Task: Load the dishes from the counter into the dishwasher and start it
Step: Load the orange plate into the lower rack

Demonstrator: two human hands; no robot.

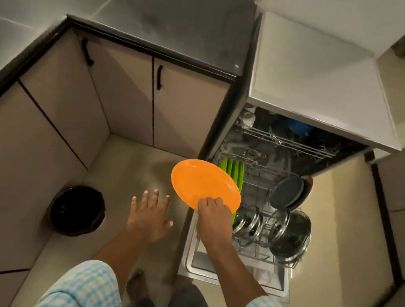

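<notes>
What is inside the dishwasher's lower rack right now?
Visible: green plates standing on edge, dark plates and glass lids. The orange plate, gripped by the right hand, covers part of the green plates.

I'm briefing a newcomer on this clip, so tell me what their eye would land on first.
The bright orange plate, gripped at its near edge by the right hand, stands out just left of the pulled-out dishwasher rack. Past it, green plates stand upright in that rack, with glass lids shining to the right. The left hand hovers open over the floor, near a black bin.
</notes>
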